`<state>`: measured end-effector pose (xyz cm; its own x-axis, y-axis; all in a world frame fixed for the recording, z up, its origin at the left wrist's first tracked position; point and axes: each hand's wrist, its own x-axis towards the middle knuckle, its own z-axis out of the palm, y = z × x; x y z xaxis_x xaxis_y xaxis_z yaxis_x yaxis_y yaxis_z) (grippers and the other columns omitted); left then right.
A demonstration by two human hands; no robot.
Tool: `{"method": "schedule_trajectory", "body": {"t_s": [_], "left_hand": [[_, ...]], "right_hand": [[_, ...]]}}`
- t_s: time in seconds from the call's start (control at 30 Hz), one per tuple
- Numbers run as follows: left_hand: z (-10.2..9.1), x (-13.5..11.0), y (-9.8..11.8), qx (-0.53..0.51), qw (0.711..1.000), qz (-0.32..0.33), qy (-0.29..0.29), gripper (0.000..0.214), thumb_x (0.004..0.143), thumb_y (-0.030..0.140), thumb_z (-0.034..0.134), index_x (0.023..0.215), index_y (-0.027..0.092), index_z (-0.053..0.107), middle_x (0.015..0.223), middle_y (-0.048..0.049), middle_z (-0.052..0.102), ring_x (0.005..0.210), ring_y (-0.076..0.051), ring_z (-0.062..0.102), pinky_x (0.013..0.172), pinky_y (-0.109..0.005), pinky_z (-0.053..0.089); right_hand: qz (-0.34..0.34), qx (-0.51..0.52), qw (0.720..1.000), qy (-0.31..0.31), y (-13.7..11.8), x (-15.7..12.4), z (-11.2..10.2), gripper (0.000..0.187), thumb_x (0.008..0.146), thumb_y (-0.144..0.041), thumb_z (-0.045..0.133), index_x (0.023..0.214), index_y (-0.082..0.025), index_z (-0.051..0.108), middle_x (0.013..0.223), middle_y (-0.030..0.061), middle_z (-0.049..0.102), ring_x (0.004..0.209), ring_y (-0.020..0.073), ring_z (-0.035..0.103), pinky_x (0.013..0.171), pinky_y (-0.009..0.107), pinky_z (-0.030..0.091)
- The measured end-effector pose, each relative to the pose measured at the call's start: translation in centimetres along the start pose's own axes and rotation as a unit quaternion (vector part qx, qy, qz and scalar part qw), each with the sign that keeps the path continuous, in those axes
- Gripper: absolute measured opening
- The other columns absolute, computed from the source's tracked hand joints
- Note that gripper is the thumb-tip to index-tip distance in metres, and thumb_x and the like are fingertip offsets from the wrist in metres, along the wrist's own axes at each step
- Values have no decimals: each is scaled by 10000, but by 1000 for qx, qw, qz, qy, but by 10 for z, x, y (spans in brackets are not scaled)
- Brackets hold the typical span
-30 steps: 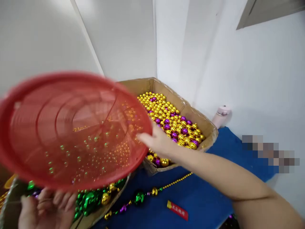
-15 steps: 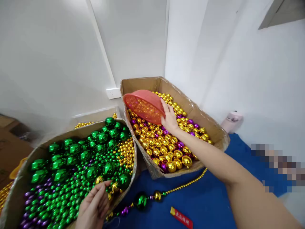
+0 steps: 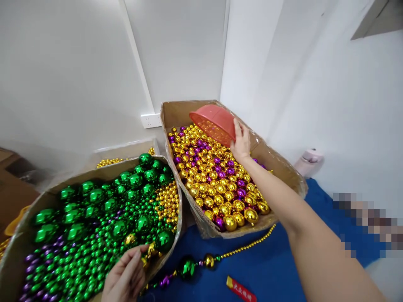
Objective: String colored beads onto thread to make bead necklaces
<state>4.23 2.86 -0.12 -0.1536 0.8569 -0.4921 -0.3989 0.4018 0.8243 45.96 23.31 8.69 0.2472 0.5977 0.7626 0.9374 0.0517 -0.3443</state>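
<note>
My right hand (image 3: 241,142) grips the rim of a red plastic basket (image 3: 213,122), tilted upside down over the far corner of a cardboard box (image 3: 281,172) filled with gold and purple balls (image 3: 217,184). My left hand (image 3: 126,277) rests at the near edge of a second cardboard box (image 3: 19,251) of green, purple and gold balls (image 3: 103,214), fingers curled at small gold beads there. A bead string (image 3: 201,262) with green, gold and purple balls lies on the blue table cover (image 3: 270,268) between the hands.
A red packet (image 3: 241,289) lies on the blue cover near the front. A third box with gold beads (image 3: 110,161) stands behind the green one. A pink bottle (image 3: 307,161) stands by the white wall at right. A wall socket (image 3: 151,121) sits behind the boxes.
My right hand carried the red basket from close in front of me out over the gold-ball box and on to its far corner. My left hand stayed by the green box's edge.
</note>
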Motion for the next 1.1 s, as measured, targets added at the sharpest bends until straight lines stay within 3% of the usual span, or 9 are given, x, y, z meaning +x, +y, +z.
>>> {"method": "schedule_trajectory", "body": {"t_s": [0.27,0.47,0.67,0.8,0.93,1.1], "left_hand": [[5,0,-2,11,1000,-13,11,542,448,478,876,852,161,703,532,75,314,451,-35,274,407,-148,236],[-2,6,-10,31,999,-10,-5,534,469,487,869,868,173,703,526,70,322,444,-36,259,405,-155,209],[-2,9,-17,78,996,-8,-48,495,546,521,834,883,177,718,520,55,343,447,-44,261,431,-171,196],[19,-1,-21,156,981,31,-108,475,609,563,782,872,170,736,482,46,335,439,-61,260,443,-197,168],[56,-14,-21,237,950,123,-162,426,708,548,711,924,183,756,513,12,408,476,-100,333,462,-226,248],[93,-8,-20,348,856,241,-296,430,848,434,596,1204,202,663,588,15,475,547,-122,421,535,-233,352]], "right_hand": [[-18,-33,998,-55,-15,-21,18,784,771,-18,430,1491,-303,314,1455,118,352,1310,319,403,1042,520,427],[4,-53,996,-67,-16,-11,36,767,789,-20,416,1494,-305,314,1467,115,342,1320,331,390,1042,531,435],[-38,-35,996,-78,-16,-9,38,811,760,-19,423,1495,-340,300,1467,84,348,1322,330,386,1027,532,451],[-48,-42,994,-90,-11,-11,35,801,771,-13,420,1492,-344,309,1470,80,346,1315,326,393,1041,508,444],[-53,-46,992,-104,-10,-2,37,804,768,1,417,1494,-327,307,1476,79,339,1320,318,390,1072,488,414],[-69,-28,992,-101,-14,9,48,825,763,-20,454,1505,-329,267,1475,85,335,1285,341,418,1036,510,439]]}}
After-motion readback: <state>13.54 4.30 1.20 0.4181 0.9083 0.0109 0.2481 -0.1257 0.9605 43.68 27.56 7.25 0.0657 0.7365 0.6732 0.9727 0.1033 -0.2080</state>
